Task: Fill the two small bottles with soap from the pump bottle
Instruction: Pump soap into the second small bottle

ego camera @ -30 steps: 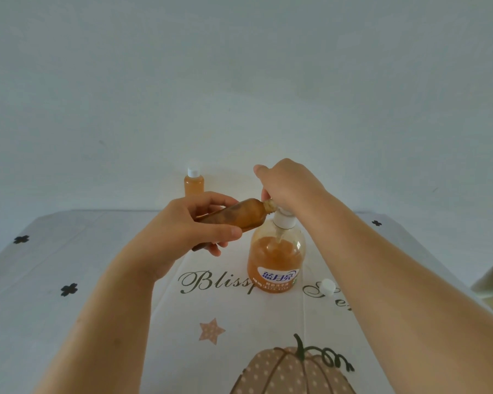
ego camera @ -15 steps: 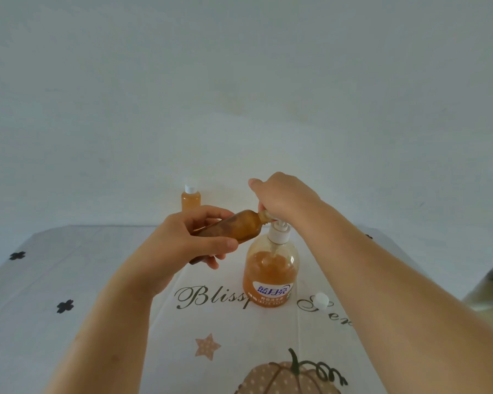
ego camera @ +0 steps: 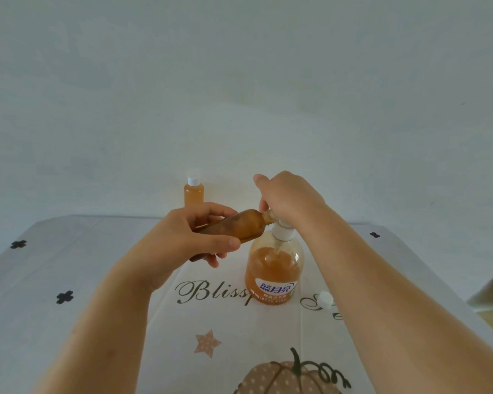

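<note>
Left hand [ego camera: 182, 237] grips small amber plastic bottle [ego camera: 239, 228] mid-body, tilted, neck at the spout of the clear pump bottle [ego camera: 273, 268] on the surface [ego camera: 97, 280]. Right hand [ego camera: 288, 194] curls over its top. Small bottle likely light, thin-walled, slippery: hold the body gently.

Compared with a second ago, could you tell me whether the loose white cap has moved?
No. The cap sits by the same curl of the printed lettering, right of the pump bottle.
</note>
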Motion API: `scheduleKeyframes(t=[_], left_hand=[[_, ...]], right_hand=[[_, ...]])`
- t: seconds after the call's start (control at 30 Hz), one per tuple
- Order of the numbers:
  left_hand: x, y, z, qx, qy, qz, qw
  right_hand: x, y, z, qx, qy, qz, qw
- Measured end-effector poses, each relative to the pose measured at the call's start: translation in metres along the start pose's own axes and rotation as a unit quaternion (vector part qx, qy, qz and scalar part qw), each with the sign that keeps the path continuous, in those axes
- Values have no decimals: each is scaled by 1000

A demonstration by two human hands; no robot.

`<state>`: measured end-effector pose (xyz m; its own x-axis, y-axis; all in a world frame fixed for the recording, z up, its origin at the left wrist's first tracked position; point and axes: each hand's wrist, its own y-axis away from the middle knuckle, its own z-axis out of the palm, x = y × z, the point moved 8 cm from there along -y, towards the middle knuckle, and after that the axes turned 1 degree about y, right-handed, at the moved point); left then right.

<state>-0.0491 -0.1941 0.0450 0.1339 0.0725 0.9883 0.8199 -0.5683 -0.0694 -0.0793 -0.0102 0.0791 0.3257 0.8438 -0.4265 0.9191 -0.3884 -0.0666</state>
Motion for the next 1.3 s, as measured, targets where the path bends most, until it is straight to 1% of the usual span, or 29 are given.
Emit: scheduleKeyframes(t=[0.2, 0.43, 0.63, 0.93, 1.03, 1.3], left_hand=[[5, 2, 1, 7, 6, 6, 1000], [8, 3, 3, -3, 22, 21, 1000], [6, 2, 2, -3, 17, 25, 1000], [3, -1, 2, 0, 5, 7, 1000], [-1, -2, 0, 0, -4, 1, 1000], [2, 1, 2, 2, 5, 0, 1000]], right_hand=[[-1, 2, -4, -5, -13, 13, 1000], [-6, 7, -17, 6, 18, 21, 1000], [-10, 11, -15, 7, 18, 16, 1000], [-5, 9, -8, 9, 1, -1, 1000], [-4, 11, -2, -1, -37, 19, 999], [-4, 8, -6, 6, -14, 6, 1000]])
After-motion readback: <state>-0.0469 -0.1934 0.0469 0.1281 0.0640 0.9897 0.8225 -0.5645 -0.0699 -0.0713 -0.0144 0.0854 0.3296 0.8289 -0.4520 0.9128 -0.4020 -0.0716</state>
